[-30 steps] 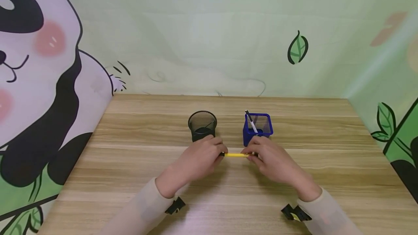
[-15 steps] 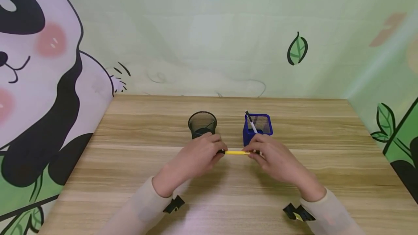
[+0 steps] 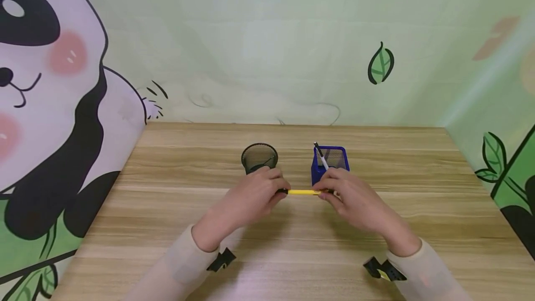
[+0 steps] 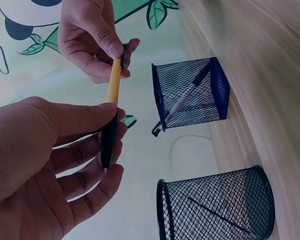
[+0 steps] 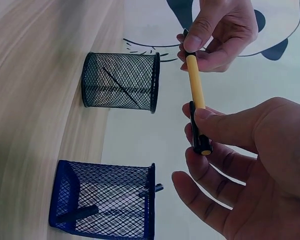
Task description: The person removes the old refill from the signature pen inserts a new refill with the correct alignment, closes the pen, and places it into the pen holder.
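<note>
A yellow pen (image 3: 303,192) with black ends lies level between both hands, above the table. My left hand (image 3: 259,194) pinches its black tip section between thumb and fingers; in the left wrist view the bare metal point (image 4: 105,171) shows. My right hand (image 3: 355,199) pinches the other end, near the black clip (image 5: 194,125), as the right wrist view shows. Behind the left hand stands a round black mesh pen cup (image 3: 259,153) with a thin dark stick inside. Behind the right hand is a square blue mesh pen holder (image 3: 342,158), with a white-and-black marker (image 3: 321,156) leaning in it.
The wood-grain table (image 3: 188,152) runs back to a green wall covering (image 3: 267,59) with painted leaves and a panda. A small black device (image 3: 221,260) sits at the left sleeve, another device (image 3: 383,269) at the right one.
Both hands have moved slightly forward, toward the two holders, with the pen held between them. Their grip on it looks the same.
</note>
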`<state>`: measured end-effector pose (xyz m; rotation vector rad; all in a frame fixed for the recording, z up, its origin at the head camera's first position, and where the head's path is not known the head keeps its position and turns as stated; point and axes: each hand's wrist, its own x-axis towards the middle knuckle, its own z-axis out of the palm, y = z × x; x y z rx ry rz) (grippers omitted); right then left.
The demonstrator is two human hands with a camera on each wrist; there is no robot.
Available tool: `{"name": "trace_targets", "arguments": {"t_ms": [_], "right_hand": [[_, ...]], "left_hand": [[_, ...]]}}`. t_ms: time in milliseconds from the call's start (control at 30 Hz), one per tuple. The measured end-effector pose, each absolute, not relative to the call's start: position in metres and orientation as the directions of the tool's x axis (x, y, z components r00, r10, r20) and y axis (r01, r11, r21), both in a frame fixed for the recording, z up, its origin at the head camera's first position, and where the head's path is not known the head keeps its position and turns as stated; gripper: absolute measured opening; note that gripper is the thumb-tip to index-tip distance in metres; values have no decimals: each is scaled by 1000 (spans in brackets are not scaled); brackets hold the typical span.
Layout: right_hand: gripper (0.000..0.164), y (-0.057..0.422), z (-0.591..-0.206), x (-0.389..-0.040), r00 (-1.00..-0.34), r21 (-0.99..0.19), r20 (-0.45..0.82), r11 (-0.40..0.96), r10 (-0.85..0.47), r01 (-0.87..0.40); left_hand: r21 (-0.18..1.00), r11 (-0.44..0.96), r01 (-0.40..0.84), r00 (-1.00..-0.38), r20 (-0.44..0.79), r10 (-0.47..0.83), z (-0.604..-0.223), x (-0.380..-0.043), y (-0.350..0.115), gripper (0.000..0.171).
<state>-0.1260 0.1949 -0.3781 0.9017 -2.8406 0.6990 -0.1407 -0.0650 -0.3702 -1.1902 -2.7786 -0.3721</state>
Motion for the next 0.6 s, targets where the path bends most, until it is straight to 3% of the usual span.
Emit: {"name": "trace_targets", "arguments": {"t_ms": [600], "right_hand": [[16,192,-368,-127,-798,-349,256,718,-545,-602]], "left_hand": [[153,678,719,-694,195,693,-363,-139,-64,16]]}}
